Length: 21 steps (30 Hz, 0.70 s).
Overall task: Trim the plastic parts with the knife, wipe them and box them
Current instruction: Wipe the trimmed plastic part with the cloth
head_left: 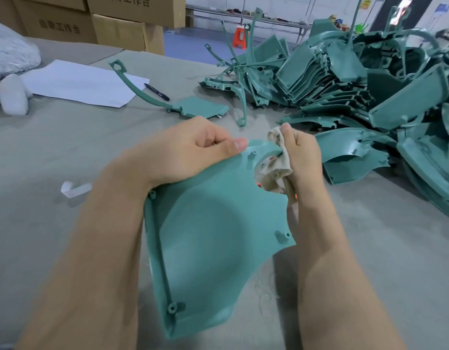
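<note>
A curled white strip lies at the left of the grey tabletop, well apart from the work.

The left hand grips the upper edge of the teal plastic part. Its thumb presses on the inner face and the other fingers curl behind. The part hangs tilted from that one corner, between the forearms, with its lower end towards the person. I cannot tell whether that end rests on the tabletop. Held this way, it could twist or swing when the rubbing pushes sideways, and a slip would drop it.

Loose threads lie on the tabletop just beside the part's lower right edge. Lint like that could cling to a freshly wiped face.

At the curved cut-out in the part's top edge, the right hand pinches a bunched beige rag between thumb and fingers and presses it against the rim. The small screw boss near there could snag the cloth.

Bits of something orange show under the rag and wrist. I cannot tell whether it is the knife, but a blade kept in the same hand as the cloth would threaten both the fingers and the plastic.

On the right, the pile of teal parts leans close to the right hand. A knock could send pieces sliding down.
</note>
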Tool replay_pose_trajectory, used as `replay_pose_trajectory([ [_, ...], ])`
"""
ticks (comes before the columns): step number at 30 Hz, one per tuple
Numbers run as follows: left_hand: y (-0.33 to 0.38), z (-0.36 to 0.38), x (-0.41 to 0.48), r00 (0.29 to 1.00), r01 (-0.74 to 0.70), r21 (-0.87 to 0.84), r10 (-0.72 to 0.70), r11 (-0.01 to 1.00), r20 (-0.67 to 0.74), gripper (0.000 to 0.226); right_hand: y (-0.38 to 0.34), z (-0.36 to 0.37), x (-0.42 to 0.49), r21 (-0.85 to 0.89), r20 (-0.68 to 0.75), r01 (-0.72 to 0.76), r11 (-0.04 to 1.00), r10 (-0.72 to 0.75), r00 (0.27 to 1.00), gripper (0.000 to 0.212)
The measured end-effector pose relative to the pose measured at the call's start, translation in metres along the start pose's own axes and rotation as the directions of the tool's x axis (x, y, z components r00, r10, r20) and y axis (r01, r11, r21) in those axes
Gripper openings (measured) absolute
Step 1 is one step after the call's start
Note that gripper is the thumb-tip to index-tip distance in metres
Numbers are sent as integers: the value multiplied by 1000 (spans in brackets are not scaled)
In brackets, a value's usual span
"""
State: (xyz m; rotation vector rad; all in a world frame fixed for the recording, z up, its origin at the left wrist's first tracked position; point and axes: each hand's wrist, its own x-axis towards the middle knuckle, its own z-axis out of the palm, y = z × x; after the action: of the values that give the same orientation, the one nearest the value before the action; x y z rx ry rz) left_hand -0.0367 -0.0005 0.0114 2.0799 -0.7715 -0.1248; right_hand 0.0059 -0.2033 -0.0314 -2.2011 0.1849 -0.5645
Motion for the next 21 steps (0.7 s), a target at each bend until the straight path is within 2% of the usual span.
replay_pose_trajectory([
  [4,-6,-2,-2,999,43,-68,-43,997,5,59,-21,-3,-16,309,204,152,939,-222,954,55],
  [7,-10,1,-1,996,85,-14,-85,996,21,68,-29,-3,-18,191,257,266,945,-309,915,41],
  [8,-11,2,-1,995,100,-10,-99,995,29,70,-28,-4,-17,157,204,260,953,-289,935,34],
  [10,-11,3,-1,990,135,2,-135,991,42,68,-22,-9,-12,198,-4,124,972,-126,992,21],
  [12,-11,5,0,985,164,42,-166,986,50,59,-17,-15,-9,294,-221,34,955,33,975,25],
  [14,-10,8,2,983,168,99,-175,981,63,50,-20,-15,-8,287,-299,91,954,-1,954,30],
  [17,-10,13,7,987,146,141,-153,979,46,47,-40,-1,-16,190,-188,251,949,-216,958,38],
  [19,-10,12,8,992,118,145,-121,982,16,50,-47,7,-25,105,-11,321,941,-321,947,50],
  [21,-12,6,6,997,76,143,-72,987,-29,58,-49,6,-33,143,181,315,938,-338,924,58],
])
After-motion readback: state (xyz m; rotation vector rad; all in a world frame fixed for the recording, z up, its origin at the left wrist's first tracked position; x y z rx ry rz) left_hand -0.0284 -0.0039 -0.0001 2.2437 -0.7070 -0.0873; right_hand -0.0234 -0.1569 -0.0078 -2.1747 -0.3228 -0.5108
